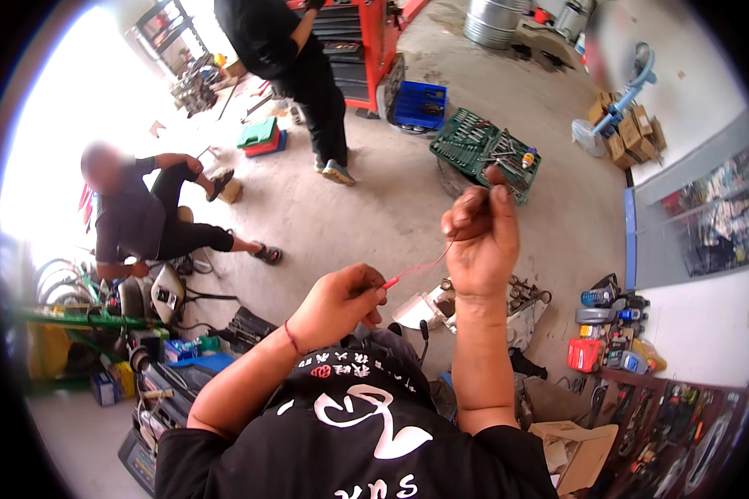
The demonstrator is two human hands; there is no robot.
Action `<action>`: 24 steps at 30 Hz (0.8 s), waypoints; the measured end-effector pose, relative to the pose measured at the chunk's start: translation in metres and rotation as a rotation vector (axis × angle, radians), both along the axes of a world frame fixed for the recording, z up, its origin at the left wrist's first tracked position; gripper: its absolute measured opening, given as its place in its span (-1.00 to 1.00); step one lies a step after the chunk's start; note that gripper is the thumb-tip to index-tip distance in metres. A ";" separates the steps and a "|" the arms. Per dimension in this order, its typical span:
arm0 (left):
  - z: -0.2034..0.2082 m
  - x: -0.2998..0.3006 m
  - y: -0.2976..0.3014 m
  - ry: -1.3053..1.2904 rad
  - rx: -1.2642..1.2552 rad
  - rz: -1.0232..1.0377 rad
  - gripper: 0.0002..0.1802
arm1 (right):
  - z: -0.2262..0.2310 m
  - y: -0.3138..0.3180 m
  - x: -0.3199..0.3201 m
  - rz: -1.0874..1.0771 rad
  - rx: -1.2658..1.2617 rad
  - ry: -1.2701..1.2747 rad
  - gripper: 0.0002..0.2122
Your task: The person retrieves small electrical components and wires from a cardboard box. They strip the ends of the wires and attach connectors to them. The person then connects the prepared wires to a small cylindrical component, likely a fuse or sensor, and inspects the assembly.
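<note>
A thin red wire [424,267] runs in a loose curve between my two hands. My left hand [334,309], in front of my chest, is closed around the wire's thicker red end piece [390,284], whose tip sticks out past the thumb. Raised higher and farther to the right, my right hand [487,241] has its fingers curled in and closed on the wire's other end. Dark grime covers those fingertips, and what sits inside that grip is hidden. A red cord circles my left wrist.
A green tool case [474,150] lies open on the floor beyond my right hand, with a blue tray [419,105] beside it. One person sits at left; another stands by a red tool cabinet [374,50]. Metal parts [520,312] and bottles [616,349] are at right.
</note>
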State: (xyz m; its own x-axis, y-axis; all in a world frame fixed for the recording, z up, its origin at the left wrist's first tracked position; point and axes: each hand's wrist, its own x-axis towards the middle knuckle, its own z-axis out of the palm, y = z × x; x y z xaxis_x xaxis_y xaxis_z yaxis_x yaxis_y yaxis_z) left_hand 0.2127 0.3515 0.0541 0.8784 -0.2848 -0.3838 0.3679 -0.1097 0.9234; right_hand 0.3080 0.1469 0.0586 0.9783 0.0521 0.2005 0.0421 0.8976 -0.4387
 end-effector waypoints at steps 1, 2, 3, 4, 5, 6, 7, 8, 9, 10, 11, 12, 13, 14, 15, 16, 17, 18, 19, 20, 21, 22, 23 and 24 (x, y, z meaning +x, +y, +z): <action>-0.001 0.000 0.004 0.020 -0.050 0.020 -0.80 | 0.005 0.002 0.000 -0.007 -0.026 -0.052 -0.65; -0.002 -0.001 0.008 0.039 -0.101 0.039 -0.79 | 0.009 0.009 -0.001 -0.033 -0.100 -0.064 -0.63; -0.001 -0.002 0.011 0.080 -0.179 0.068 -0.79 | 0.012 0.016 -0.001 -0.058 -0.176 -0.076 -0.61; -0.001 -0.002 0.016 0.066 -0.189 0.082 -0.79 | 0.017 0.024 -0.003 -0.082 -0.253 -0.090 -0.59; -0.001 -0.001 0.020 0.053 -0.197 0.096 -0.79 | 0.025 0.033 -0.006 -0.140 -0.348 -0.090 -0.56; 0.001 0.000 0.025 0.036 -0.204 0.107 -0.80 | 0.029 0.036 -0.006 -0.346 -0.534 -0.164 -0.57; -0.002 0.003 0.031 -0.014 -0.094 0.125 -0.81 | 0.029 0.035 -0.001 -0.551 -0.715 -0.242 -0.58; -0.003 0.006 0.037 -0.081 -0.028 0.157 -0.81 | 0.030 0.036 0.004 -0.761 -0.891 -0.324 -0.58; -0.005 0.010 0.041 -0.145 0.029 0.188 -0.82 | 0.031 0.037 0.009 -0.682 -0.928 -0.316 -0.61; -0.007 0.012 0.047 -0.209 0.087 0.217 -0.82 | 0.034 0.039 0.013 -0.606 -0.964 -0.306 -0.64; -0.014 0.014 0.057 -0.246 0.144 0.263 -0.85 | 0.035 0.046 0.016 -0.533 -1.000 -0.295 -0.66; -0.015 0.020 0.061 -0.348 0.242 0.279 -0.86 | 0.035 0.051 0.019 -0.474 -1.010 -0.305 -0.69; -0.015 0.026 0.067 -0.455 0.340 0.296 -0.87 | 0.028 0.059 0.023 -0.419 -1.016 -0.317 -0.72; -0.016 0.031 0.074 -0.561 0.439 0.316 -0.88 | 0.025 0.069 0.026 -0.364 -1.023 -0.326 -0.74; -0.021 0.037 0.082 -0.572 0.398 0.357 -0.88 | 0.027 0.081 0.030 -0.375 -1.001 -0.267 -0.76; -0.025 0.042 0.093 -0.571 0.384 0.356 -0.88 | 0.026 0.091 0.041 -0.341 -0.901 -0.237 -0.75; -0.028 0.049 0.105 -0.595 0.390 0.324 -0.88 | 0.024 0.099 0.054 -0.305 -0.801 -0.206 -0.73; -0.030 0.055 0.117 -0.616 0.400 0.293 -0.88 | 0.024 0.109 0.065 -0.265 -0.700 -0.172 -0.71; -0.033 0.062 0.130 -0.632 0.382 0.279 -0.88 | 0.028 0.124 0.073 -0.154 -0.648 -0.143 -0.67; -0.035 0.068 0.142 -0.647 0.365 0.267 -0.89 | 0.034 0.139 0.079 -0.130 -0.656 -0.147 -0.68; -0.036 0.076 0.157 -0.657 0.362 0.260 -0.89 | 0.037 0.159 0.084 -0.096 -0.653 -0.148 -0.68; -0.034 0.085 0.172 -0.656 0.364 0.269 -0.89 | 0.041 0.176 0.089 -0.061 -0.651 -0.148 -0.69; -0.033 0.094 0.187 -0.654 0.367 0.279 -0.90 | 0.045 0.190 0.096 -0.004 -0.655 -0.170 -0.75; -0.030 0.100 0.202 -0.649 0.374 0.280 -0.90 | 0.047 0.205 0.102 -0.005 -0.685 -0.185 -0.77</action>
State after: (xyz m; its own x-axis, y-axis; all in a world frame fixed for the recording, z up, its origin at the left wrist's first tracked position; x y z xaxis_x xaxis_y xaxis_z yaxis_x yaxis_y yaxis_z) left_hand 0.3128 0.5539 0.0236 0.9791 0.0258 0.2019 -0.1705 -0.4378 0.8828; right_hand 0.4102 0.3520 0.1058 0.9318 0.2216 0.2875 0.1742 0.4218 -0.8898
